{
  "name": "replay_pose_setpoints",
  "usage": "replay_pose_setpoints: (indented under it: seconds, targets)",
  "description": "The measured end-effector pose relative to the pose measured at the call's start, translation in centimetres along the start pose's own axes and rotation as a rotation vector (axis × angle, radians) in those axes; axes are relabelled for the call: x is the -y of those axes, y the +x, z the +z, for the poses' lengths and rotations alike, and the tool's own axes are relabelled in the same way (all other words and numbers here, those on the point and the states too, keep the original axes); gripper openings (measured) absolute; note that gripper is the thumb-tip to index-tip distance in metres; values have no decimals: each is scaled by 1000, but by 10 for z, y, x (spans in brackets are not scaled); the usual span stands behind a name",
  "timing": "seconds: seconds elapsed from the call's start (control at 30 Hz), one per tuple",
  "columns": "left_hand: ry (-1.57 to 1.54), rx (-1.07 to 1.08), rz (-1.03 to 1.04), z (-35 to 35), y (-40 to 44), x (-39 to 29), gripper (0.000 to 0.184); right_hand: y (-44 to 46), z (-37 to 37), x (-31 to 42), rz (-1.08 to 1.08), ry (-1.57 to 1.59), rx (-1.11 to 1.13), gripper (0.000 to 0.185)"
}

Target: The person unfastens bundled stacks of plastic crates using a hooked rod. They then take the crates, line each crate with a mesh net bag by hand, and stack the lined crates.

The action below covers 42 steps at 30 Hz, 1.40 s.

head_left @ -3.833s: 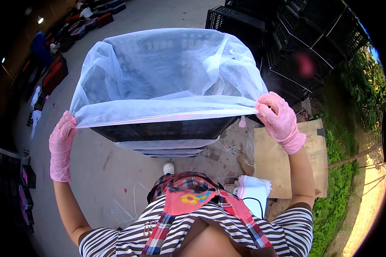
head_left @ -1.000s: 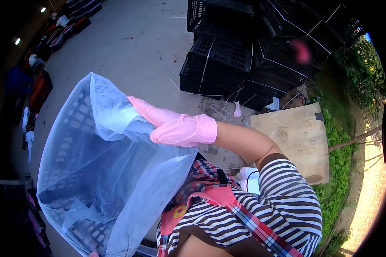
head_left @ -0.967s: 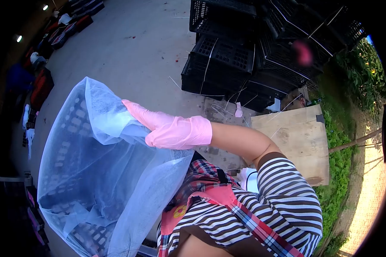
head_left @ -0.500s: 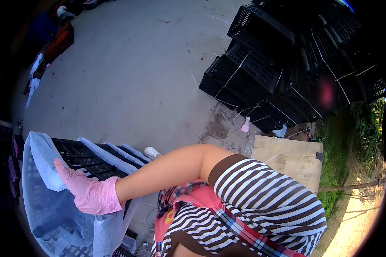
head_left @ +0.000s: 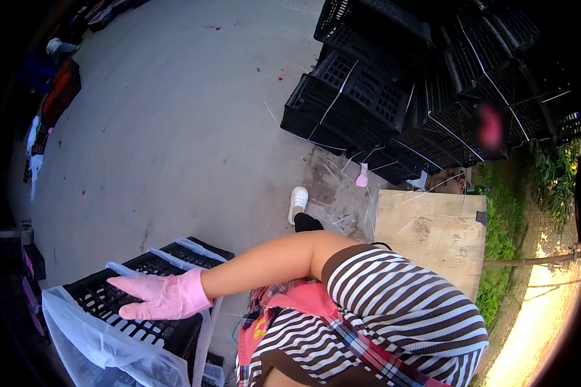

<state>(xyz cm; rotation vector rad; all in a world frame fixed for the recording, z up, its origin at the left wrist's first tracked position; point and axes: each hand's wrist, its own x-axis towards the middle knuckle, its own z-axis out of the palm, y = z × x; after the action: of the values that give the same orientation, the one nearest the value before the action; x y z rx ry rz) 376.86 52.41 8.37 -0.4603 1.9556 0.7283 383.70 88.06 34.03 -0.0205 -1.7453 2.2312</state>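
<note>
My right hand (head_left: 161,296), in a pink glove, reaches left over a black plastic crate (head_left: 93,288). Its thumb stands apart from the fingers, and I see nothing held in it. Whether the glove touches the crate's slatted side I cannot tell. Translucent plastic film (head_left: 119,348) drapes over the near side of this crate. Behind it are more black crates with strips of film along their edges. My left hand is out of view.
Tall stacks of black crates (head_left: 361,90) bound with white straps fill the upper right. A wooden board (head_left: 426,242) lies before them. Loose straps and a pink scrap (head_left: 363,175) litter the concrete floor (head_left: 174,129). A white shoe (head_left: 297,198) shows beyond my arm.
My right hand has come away from the film at the crate's left end and opened, moving right. The film hangs lower, exposing more crate. The white shoe has moved forward and right.
</note>
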Motion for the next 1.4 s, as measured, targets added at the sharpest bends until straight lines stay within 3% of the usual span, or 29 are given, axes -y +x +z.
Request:
replay_pose_setpoints:
  seconds: [0.07, 0.1, 0.13, 0.17, 0.23, 0.27, 0.33, 0.37, 0.4, 0.47, 0.57, 0.67, 0.7, 0.73, 0.77, 0.8, 0.83, 0.87, 0.9, 1.0, 1.07, 1.13, 1.2, 1.23, 1.27, 1.3, 1.33, 1.37, 1.4]
  targets:
    - [106, 64, -51, 40, 17, -9, 29, -52, -108, -23, 272, -325, -143, 65]
    - [157, 101, -48, 66, 22, -24, 29, -88, -154, -47, 449, -318, -396, 58]
    - [196, 138, -27, 96, 30, -43, 29, -124, -207, -105, 510, -94, -674, 53]
    - [220, 184, 31, 132, 37, -70, 29, -168, -255, -85, 601, -46, -779, 56]
    - [219, 303, 235, 222, 33, -146, 28, -239, -349, -97, 644, -118, -1062, 54]
    - [182, 364, 363, 275, 15, -195, 28, -262, -383, -67, 669, -99, -1198, 54]
    - [109, 399, 544, 370, -48, -285, 28, -306, -465, -80, 640, -50, -1592, 54]
    - [97, 384, 614, 410, -89, -318, 28, -317, -489, -60, 575, 149, -1726, 57]
    - [127, 375, 625, 441, -124, -344, 28, -336, -517, -76, 503, 266, -1778, 63]
    - [249, 668, 628, 494, -174, -379, 29, -355, -570, -123, 418, 426, -1840, 69]
    - [460, 653, 497, 540, -194, -392, 30, -350, -626, -154, 479, 448, -2021, 64]
    - [603, 535, 344, 557, -181, -398, 26, -330, -642, -150, 600, 335, -1905, 57]
    - [641, 533, 332, 561, -174, -404, 26, -325, -635, -161, 569, 107, -1700, 53]
    - [723, 545, 331, 567, -164, -412, 28, -325, -619, -165, 477, 220, -1620, 46]
    - [804, 565, 330, 573, -154, -420, 30, -324, -604, -166, 397, 337, -1537, 43]
    - [888, 587, 340, 587, -148, -431, 27, -326, -570, -155, 233, 790, -1543, 42]
    - [927, 608, 323, 605, -142, -444, 27, -348, -537, -135, 319, 763, -1570, 42]
    - [979, 646, 367, 624, -137, -456, 27, -381, -490, -164, 500, 541, -1658, 38]
    - [1026, 685, 414, 643, -132, -467, 27, -412, -450, -124, 590, 603, -1751, 40]
    - [1077, 751, 481, 696, -118, -493, 26, -540, -263, -132, 270, 1028, -2678, 29]
    - [1138, 804, 497, 727, -117, -499, 25, -589, -144, -66, 277, 926, -3258, 28]
    - [1220, 837, 514, 746, -113, -507, 25, -615, -32, 2, 669, 892, -3438, 21]
    - [1189, 969, 539, 768, -113, -503, 25, -624, 66, 72, 1405, 1207, -3257, 21]
    - [1202, 967, 625, 780, -115, -497, 24, -626, 111, 104, 1841, 1603, -2818, 24]
    - [1206, 966, 714, 792, -121, -491, 24, -632, 148, 134, 2134, 2027, -2097, 28]
    - [1337, 968, 1005, 805, -126, -483, 28, -639, 176, 156, 2239, 2235, -1410, 33]
    - [1441, 954, 1314, 821, -131, -473, 32, -643, 197, 152, 2761, 1831, -2120, 31]
    - [1432, 999, 1592, 840, -141, -459, 44, -646, 210, 148, 3150, 948, -2856, 29]
    - [1403, 1029, 1870, 859, -153, -442, 57, -657, 198, 156, 3147, 959, -2246, 27]
